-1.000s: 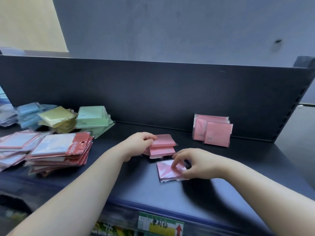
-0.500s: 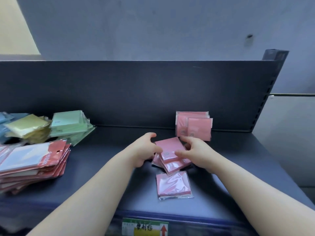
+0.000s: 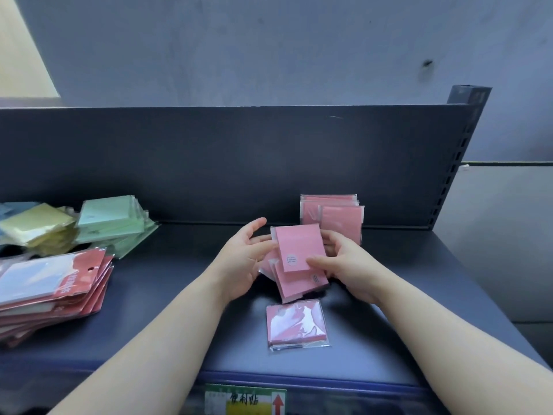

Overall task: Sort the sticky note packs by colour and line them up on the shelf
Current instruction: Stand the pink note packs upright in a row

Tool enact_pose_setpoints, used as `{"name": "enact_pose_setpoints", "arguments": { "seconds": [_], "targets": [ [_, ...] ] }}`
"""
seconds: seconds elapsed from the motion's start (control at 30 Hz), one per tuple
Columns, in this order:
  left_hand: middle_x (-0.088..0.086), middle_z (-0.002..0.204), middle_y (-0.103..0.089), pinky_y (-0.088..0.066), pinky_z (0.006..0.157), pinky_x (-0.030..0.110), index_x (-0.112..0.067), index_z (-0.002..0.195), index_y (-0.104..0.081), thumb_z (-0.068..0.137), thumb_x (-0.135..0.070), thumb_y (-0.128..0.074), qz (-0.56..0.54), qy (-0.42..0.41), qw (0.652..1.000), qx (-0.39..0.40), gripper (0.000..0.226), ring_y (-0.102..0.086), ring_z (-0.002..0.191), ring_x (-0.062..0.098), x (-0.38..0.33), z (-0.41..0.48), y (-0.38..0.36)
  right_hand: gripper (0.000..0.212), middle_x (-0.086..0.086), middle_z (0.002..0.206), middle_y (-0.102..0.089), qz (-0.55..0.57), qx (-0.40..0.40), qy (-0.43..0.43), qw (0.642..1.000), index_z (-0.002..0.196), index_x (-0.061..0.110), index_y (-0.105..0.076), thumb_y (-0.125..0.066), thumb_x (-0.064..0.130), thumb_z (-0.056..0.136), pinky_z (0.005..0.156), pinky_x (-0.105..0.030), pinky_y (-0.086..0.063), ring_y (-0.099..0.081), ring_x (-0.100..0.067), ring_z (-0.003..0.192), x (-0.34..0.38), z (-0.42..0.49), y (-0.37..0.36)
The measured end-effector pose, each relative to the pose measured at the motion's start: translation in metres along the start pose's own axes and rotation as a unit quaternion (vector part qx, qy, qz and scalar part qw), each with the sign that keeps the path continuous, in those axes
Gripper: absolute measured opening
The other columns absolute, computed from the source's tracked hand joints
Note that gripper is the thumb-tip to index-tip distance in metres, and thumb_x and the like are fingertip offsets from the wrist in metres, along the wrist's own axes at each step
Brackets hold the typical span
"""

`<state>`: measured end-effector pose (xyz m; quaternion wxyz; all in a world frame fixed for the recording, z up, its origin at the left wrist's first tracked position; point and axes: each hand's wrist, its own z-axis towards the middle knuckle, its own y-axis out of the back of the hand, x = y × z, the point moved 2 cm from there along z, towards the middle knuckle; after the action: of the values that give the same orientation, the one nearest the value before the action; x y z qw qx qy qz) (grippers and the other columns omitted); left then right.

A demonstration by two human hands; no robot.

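Green packs (image 3: 110, 217) sit sorted at far left; my left hand (image 3: 242, 259), fingers relaxed, steadies the pink packs (image 3: 299, 250) my right hand (image 3: 347, 265) pinches at mid-shelf (image 3: 179, 295), probably squaring them to join the pink row (image 3: 335, 217) leaning behind.

Hands: two, the left hand (image 3: 239, 259) and the right hand (image 3: 347, 265).
Held pink bunch (image 3: 299, 247): at least three packs, fanned; the exact number is unclear.
Flat pink pack (image 3: 294, 324): one, near the front edge of the shelf (image 3: 149, 295).
Upright pink row (image 3: 338, 218): two fronts show at the back edge, with more edges behind that cannot be counted.
Green stack (image 3: 109, 215): one, of several packs.
Yellow pile (image 3: 36, 226): one, count unclear.
Blue packs (image 3: 15, 206): partly cut off at the left edge, count unclear.
Red-topped pile (image 3: 45, 286): one, of many packs.
Price label (image 3: 244, 399): one.
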<state>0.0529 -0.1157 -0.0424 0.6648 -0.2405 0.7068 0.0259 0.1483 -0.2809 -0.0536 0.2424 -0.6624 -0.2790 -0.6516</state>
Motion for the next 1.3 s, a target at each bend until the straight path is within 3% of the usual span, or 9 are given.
{"name": "enact_pose_setpoints", "arguments": {
  "seconds": [0.2,0.43,0.53,0.67,0.77,0.93,1.07,1.17,1.3],
  "targets": [
    [0.011,0.126,-0.061,-0.058,0.066,0.029,-0.015,0.148,-0.028,0.086,0.020,-0.046,0.043,0.073,0.994,0.066,0.074,-0.069,0.088,0.020,0.007,-0.002,0.001,0.041,-0.009,0.113,-0.065,0.121,-0.082,0.040,0.989,0.124,0.013,-0.046,-0.055,-0.007,0.089,0.079,-0.038,-0.056,-0.066,-0.022,0.099,0.001,0.005,0.010],
    [0.012,0.105,-0.069,-0.056,0.058,0.023,-0.004,0.134,-0.045,0.090,0.015,-0.044,0.025,0.053,0.998,-0.020,0.048,-0.068,0.081,0.021,0.004,0.003,0.012,0.033,-0.003,0.112,-0.068,0.174,-0.108,0.071,0.976,0.119,0.019,-0.050,-0.050,-0.002,0.094,0.076,-0.036,-0.056,-0.067,-0.020,0.100,0.001,0.005,0.017],
    [0.013,0.100,-0.068,-0.057,0.059,0.027,-0.003,0.126,-0.051,0.091,0.013,-0.044,0.032,0.047,0.998,-0.017,0.039,-0.066,0.076,0.021,0.004,0.002,0.010,0.032,-0.006,0.113,-0.067,0.169,-0.103,0.067,0.978,0.119,0.015,-0.047,-0.051,-0.002,0.093,0.075,-0.036,-0.057,-0.068,-0.020,0.098,-0.001,0.006,0.015],
    [0.010,0.102,-0.071,-0.057,0.064,0.028,-0.011,0.120,-0.057,0.093,-0.003,-0.056,0.014,0.042,0.998,0.034,0.028,-0.068,0.078,0.018,0.008,0.000,0.002,0.029,-0.006,0.111,-0.067,0.139,-0.081,0.056,0.985,0.116,0.013,-0.044,-0.052,-0.003,0.093,0.072,-0.032,-0.058,-0.069,-0.016,0.092,-0.006,0.004,0.006],
    [0.007,0.108,-0.071,-0.056,0.068,0.029,-0.012,0.120,-0.057,0.090,0.005,-0.057,0.048,0.022,0.998,0.039,0.035,-0.070,0.086,0.019,0.011,0.002,0.002,0.027,-0.008,0.113,-0.065,0.115,-0.072,0.051,0.989,0.112,0.015,-0.046,-0.052,-0.003,0.093,0.075,-0.032,-0.057,-0.068,-0.018,0.097,-0.008,0.005,0.003],
    [0.011,0.098,-0.070,-0.056,0.063,0.027,-0.005,0.119,-0.057,0.091,0.010,-0.050,0.045,-0.010,0.998,-0.045,0.033,-0.070,0.075,0.018,0.008,0.005,0.007,0.023,-0.005,0.109,-0.066,0.032,-0.184,0.044,0.982,0.107,0.018,-0.055,-0.047,0.001,0.094,0.095,-0.039,-0.050,-0.064,-0.021,0.102,-0.008,0.012,0.032],
    [0.009,0.092,-0.071,-0.054,0.071,0.031,-0.006,0.118,-0.054,0.092,0.009,-0.048,0.021,-0.029,0.996,-0.083,0.030,-0.068,0.078,0.019,0.007,0.009,0.012,0.022,-0.004,0.108,-0.066,-0.076,-0.243,0.018,0.967,0.108,0.018,-0.056,-0.049,0.006,0.090,0.088,-0.034,-0.051,-0.063,-0.020,0.099,-0.010,0.008,0.061],
    [0.010,0.094,-0.071,-0.053,0.073,0.032,-0.006,0.117,-0.054,0.092,0.008,-0.049,0.020,-0.034,0.996,-0.078,0.029,-0.068,0.080,0.020,0.008,0.009,0.010,0.026,0.002,0.103,-0.065,-0.166,-0.255,0.017,0.953,0.107,0.021,-0.055,-0.050,0.004,0.088,0.071,-0.027,-0.047,-0.061,-0.018,0.092,-0.009,0.006,0.067],
    [0.009,0.094,-0.071,-0.053,0.075,0.033,-0.008,0.115,-0.055,0.092,0.007,-0.050,0.020,-0.037,0.997,-0.068,0.027,-0.068,0.081,0.020,0.009,0.010,0.010,0.032,0.000,0.101,-0.062,-0.237,-0.271,0.019,0.933,0.117,0.019,-0.054,-0.055,0.007,0.087,0.073,-0.027,-0.041,-0.056,-0.018,0.088,-0.007,0.011,0.070]
  ]
}}
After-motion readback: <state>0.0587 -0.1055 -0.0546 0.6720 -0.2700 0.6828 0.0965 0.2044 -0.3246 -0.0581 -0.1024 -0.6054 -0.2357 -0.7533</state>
